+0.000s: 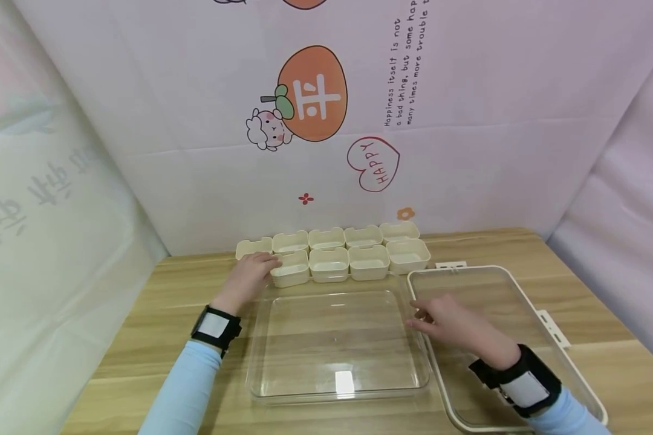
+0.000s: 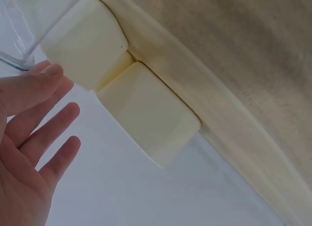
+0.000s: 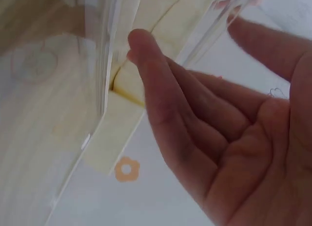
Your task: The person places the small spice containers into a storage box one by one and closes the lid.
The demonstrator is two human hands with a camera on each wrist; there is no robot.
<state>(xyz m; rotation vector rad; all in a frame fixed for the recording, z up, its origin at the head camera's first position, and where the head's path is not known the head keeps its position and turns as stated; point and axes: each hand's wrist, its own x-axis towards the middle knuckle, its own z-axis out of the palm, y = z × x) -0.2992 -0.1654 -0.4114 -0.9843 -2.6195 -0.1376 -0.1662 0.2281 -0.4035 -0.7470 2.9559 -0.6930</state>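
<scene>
My left hand (image 1: 253,272) has its fingertips at the left side of the front-left small cream container (image 1: 291,277). In the left wrist view its fingers are spread and mostly straight, with the thumb and a fingertip close to a cream container (image 2: 87,43); whether they press on it I cannot tell. In front of the containers lies a shallow clear plastic box (image 1: 334,353). My right hand (image 1: 451,320) hovers by its right edge, over a clear lid (image 1: 481,287) with a cream rim. The right fingers are loosely bent around nothing.
Several matching cream containers (image 1: 369,270) stand in two rows at the back of the wooden table (image 1: 141,338). White clips (image 1: 554,329) stick out from the lid's edge. A printed white cloth (image 1: 207,181) hangs behind the table.
</scene>
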